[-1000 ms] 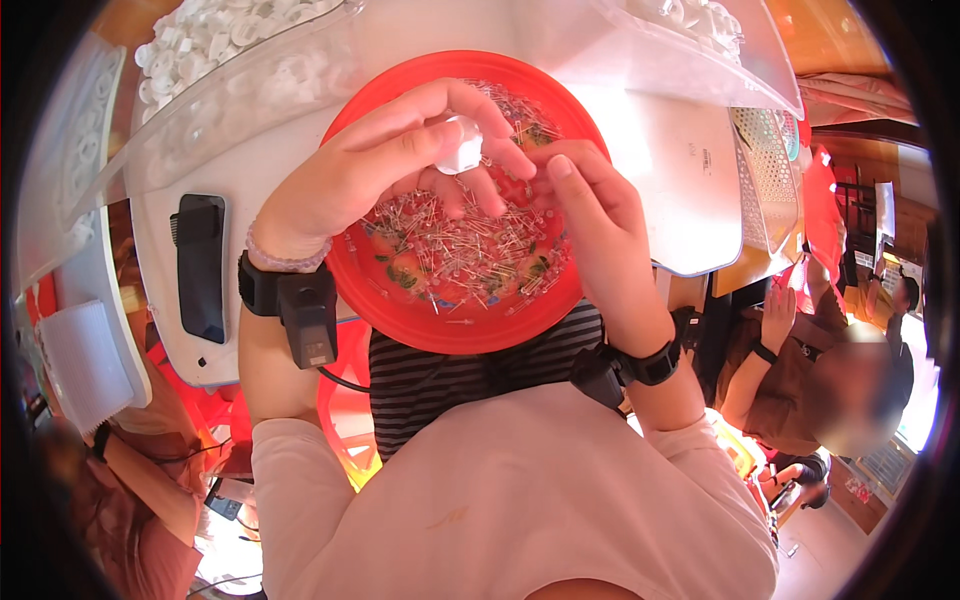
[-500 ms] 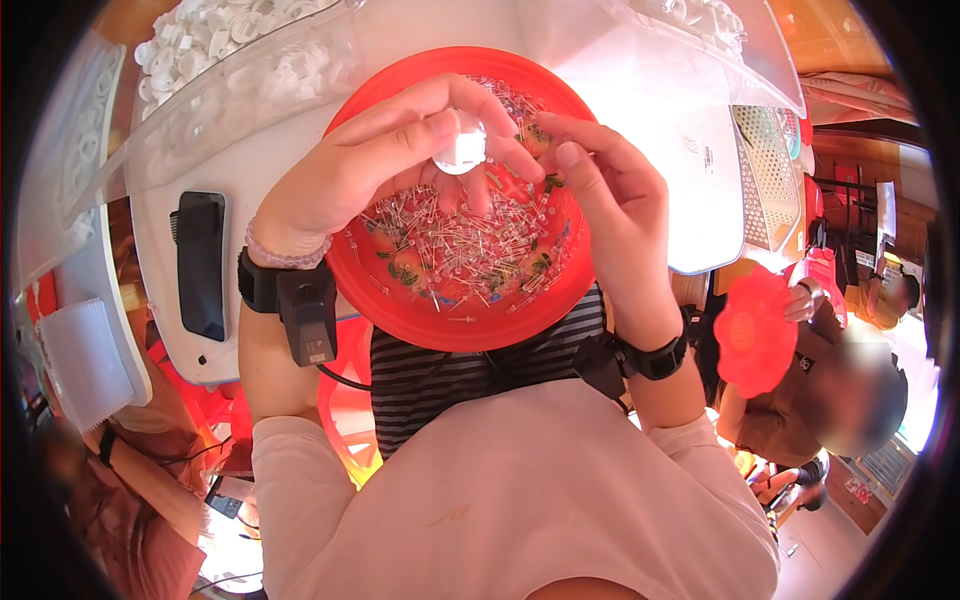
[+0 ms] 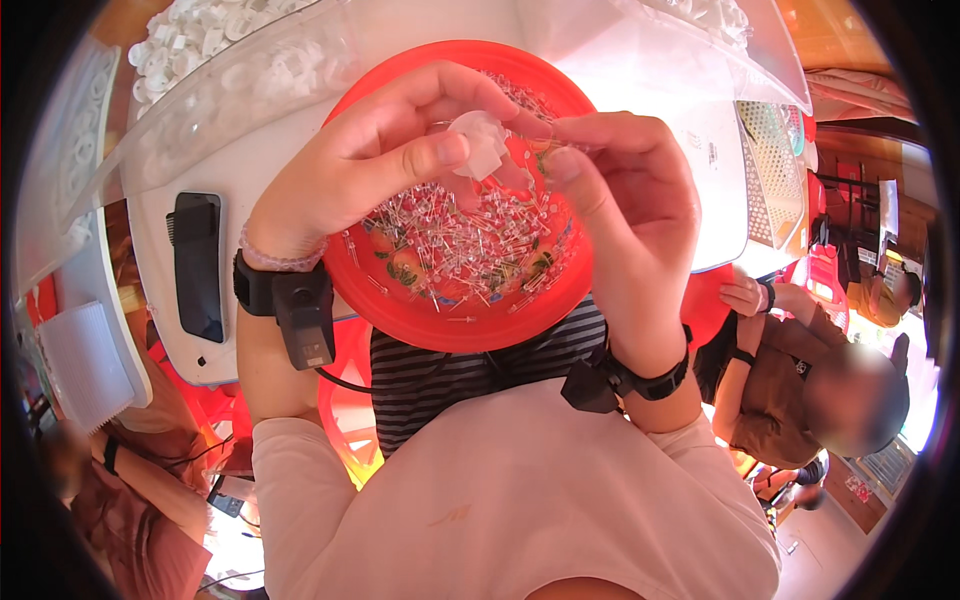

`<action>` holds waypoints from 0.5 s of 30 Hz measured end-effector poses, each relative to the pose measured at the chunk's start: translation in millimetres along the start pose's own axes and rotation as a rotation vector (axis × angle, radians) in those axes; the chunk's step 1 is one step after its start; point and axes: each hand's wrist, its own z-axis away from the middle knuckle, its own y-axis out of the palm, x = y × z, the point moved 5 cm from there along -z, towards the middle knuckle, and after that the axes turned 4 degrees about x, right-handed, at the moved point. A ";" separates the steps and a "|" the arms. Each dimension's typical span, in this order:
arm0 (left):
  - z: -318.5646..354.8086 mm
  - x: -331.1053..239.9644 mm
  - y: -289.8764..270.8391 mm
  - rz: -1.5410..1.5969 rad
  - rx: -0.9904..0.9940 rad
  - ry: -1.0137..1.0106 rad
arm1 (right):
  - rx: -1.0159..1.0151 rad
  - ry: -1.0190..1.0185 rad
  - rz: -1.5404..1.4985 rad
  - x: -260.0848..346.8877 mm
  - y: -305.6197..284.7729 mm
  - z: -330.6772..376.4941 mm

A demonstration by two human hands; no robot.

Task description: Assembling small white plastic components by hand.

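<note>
The left hand (image 3: 350, 170) is holding a white plastic piece (image 3: 479, 148) in its thumb-and-finger grip above the red basin (image 3: 450, 335) of clear LEDs (image 3: 455, 245), seemingly presenting it to the right hand (image 3: 640, 190), whose grip is looking narrow, contents unclear.

Tray (image 3: 470, 338): red plastic, smooth, glossy. Bulbs (image 3: 470, 240) inside: clear plastic heads, shiny metal legs. White piece (image 3: 482, 148): plastic, translucent. Phone (image 3: 200, 275) near left edge of desk (image 3: 235, 175): smooth, glossy.

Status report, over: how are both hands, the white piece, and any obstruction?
Left hand holding white piece over red tray. Right hand close beside, grip unclear. Hands partly hide tray.
</note>
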 end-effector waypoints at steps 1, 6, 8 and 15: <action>-0.8 -1.0 0.0 -0.005 -0.007 0.005 | -0.007 0.012 -0.136 -0.6 2.8 0.3; -2.1 -3.8 0.7 -0.037 -0.026 -0.001 | 0.021 0.031 -0.124 -2.4 7.2 0.5; -1.7 -3.1 0.2 -0.008 -0.027 0.038 | 0.019 0.041 -0.109 -1.8 8.2 0.2; -2.3 -2.2 -0.9 -0.025 -0.021 0.068 | 0.081 -0.112 0.009 0.9 9.8 0.0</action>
